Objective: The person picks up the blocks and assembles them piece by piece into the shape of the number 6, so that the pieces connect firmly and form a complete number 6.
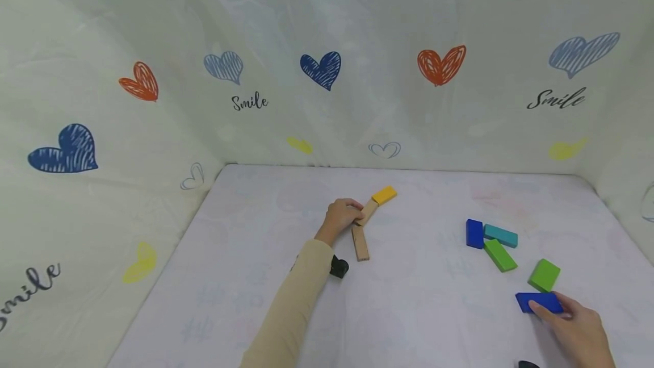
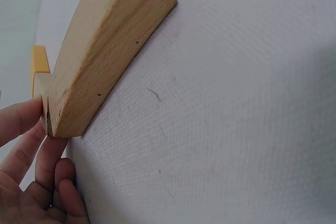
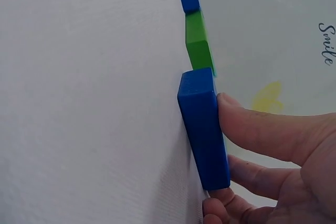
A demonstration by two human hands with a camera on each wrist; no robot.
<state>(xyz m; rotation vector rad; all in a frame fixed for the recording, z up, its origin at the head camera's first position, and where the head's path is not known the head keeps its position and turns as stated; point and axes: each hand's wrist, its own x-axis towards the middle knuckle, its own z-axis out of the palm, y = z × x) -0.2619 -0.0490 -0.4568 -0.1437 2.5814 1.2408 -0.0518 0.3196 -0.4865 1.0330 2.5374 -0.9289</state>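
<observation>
My left hand (image 1: 341,216) is at the middle left of the table, thumb and fingers pinching a plain wooden block (image 1: 368,212). That block's far end meets a yellow block (image 1: 384,195). Its near end meets a second wooden block (image 1: 360,243), which looms large in the left wrist view and lies flat on the table. At the lower right, my right hand (image 1: 582,322) pinches a dark blue block (image 1: 540,302) between thumb and fingers. In the head view the blue block's upper edge meets the corner of a light green block (image 1: 544,275).
Another blue block (image 1: 474,234), a teal block (image 1: 501,235) and a long green block (image 1: 500,255) lie touching right of centre. Black objects (image 1: 339,267) sit beside the left sleeve and at the bottom edge. Pale sheets with printed hearts surround the white table (image 1: 409,300).
</observation>
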